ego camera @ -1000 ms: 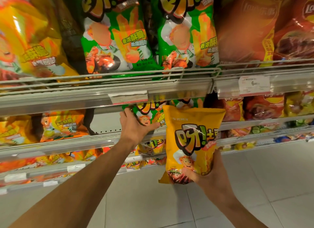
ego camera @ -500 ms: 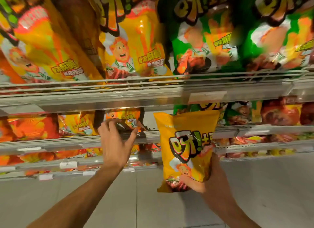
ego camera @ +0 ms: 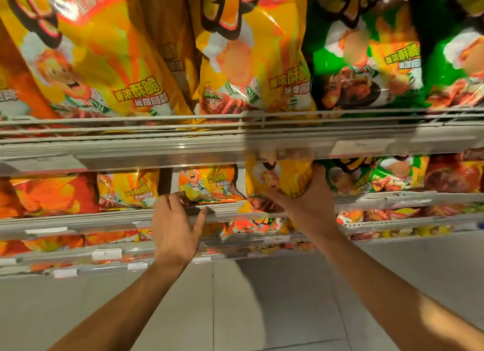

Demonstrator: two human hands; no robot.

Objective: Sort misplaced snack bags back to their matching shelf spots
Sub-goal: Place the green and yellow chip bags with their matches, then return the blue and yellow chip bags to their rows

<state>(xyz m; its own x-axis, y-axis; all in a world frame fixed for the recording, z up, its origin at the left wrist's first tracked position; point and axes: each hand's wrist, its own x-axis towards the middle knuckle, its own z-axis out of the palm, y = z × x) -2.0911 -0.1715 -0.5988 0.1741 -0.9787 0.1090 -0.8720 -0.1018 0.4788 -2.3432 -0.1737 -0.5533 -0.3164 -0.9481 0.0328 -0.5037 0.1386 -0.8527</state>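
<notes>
Under the upper shelf rail (ego camera: 235, 141), the right hand (ego camera: 309, 206) clamps a yellow snack bag (ego camera: 277, 183) by its lower part, thumb across the front, the bag's top hidden behind that rail. Just left of it, the left hand (ego camera: 175, 227) is spread, fingertips touching the lower shelf edge (ego camera: 78, 219) before a shelved yellow bag (ego camera: 207, 183). Green bags (ego camera: 366, 177) sit right of the right hand.

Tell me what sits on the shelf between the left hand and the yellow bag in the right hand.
In the head view, one small yellow snack bag lies between the left hand and the held yellow bag.
</notes>
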